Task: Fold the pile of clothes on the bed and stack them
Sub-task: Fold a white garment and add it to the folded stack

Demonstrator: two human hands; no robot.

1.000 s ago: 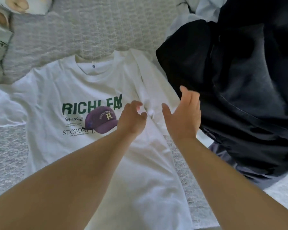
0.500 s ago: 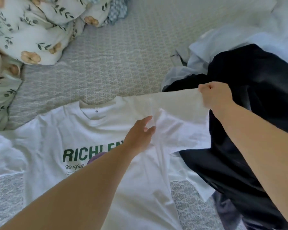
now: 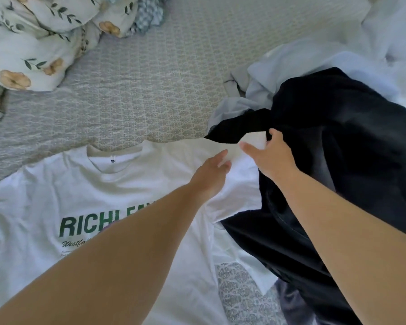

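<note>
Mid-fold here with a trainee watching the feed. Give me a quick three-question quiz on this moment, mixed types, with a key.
1. True or false: the white T-shirt lies chest print up on the bed.
2. Multiple choice: what does the right hand hold? A) the white T-shirt's sleeve B) the dark garment C) the floral pillow
3. Fill in: the left hand rests on the T-shirt near its ____ sleeve, as seen in the picture.

Key: 1 true; 2 A; 3 right.
</note>
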